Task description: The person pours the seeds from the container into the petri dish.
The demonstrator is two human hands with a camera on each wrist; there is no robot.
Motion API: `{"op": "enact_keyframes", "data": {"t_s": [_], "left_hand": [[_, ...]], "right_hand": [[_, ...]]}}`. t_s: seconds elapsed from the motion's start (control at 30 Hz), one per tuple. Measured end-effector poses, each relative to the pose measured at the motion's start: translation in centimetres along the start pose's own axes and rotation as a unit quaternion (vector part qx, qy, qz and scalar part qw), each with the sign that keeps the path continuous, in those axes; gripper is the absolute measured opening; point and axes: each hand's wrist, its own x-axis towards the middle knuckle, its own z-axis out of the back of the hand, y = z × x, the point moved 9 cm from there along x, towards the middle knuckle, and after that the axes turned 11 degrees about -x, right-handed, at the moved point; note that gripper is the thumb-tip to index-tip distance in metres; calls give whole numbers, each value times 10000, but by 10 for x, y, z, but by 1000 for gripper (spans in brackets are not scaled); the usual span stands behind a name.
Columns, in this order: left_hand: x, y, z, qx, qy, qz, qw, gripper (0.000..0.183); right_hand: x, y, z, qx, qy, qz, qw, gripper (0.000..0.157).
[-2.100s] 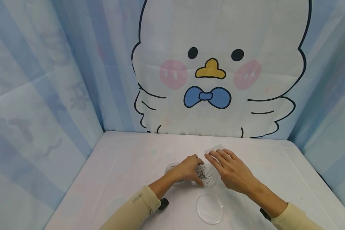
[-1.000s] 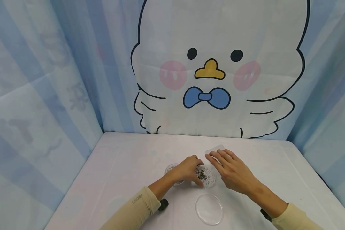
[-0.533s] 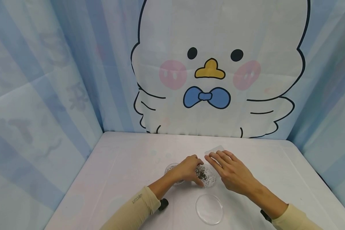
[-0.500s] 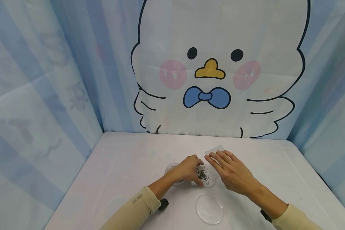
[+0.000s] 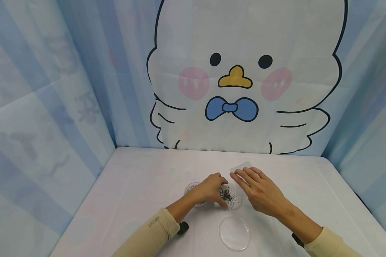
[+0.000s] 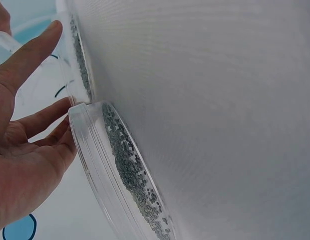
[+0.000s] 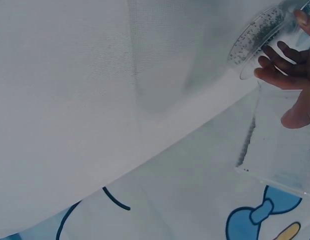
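Observation:
My left hand (image 5: 212, 189) reaches over one petri dish and grips another, an open petri dish (image 5: 232, 198) of white stuff scattered with dark granules. Its thumb (image 6: 42, 45) and fingers (image 6: 52, 117) lie at opposite sides of that dish's rim. My right hand (image 5: 260, 189) pinches a clear plastic bag (image 5: 241, 166), tilted up beside and above the open dish. Dark granules (image 6: 79, 57) show in that dish in the left wrist view. A row of dark grains lies along one edge of the bag (image 7: 275, 145) in the right wrist view.
A covered petri dish (image 6: 129, 175) with similar granules stands against the open one, partly behind my left forearm in the head view. A clear round lid (image 5: 234, 233) lies nearer me on the pale table (image 5: 141, 200). A printed curtain (image 5: 132, 71) hangs behind.
Both hands and the dishes keep nearly the same places. The dark patch in the open dish looks a little denser than in the oldest frame.

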Motion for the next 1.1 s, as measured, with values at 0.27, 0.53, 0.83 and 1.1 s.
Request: {"op": "enact_keyframes", "data": {"t_s": [0.27,0.53,0.83,1.1], "left_hand": [[0,0,0,-32,-4,12,10000,79],[0,0,0,-20,1,-11,10000,80],[1,1,-1,34,9,-10,10000,81],[0,1,-1,11,-3,-47,10000,81]], "right_hand": [[0,1,-3,27,43,13,10000,84],[-1,2,-2,29,53,-2,10000,83],[-1,5,-3,5,99,37,9999,87],[-1,6,-3,26,114,68,9999,86]]}}
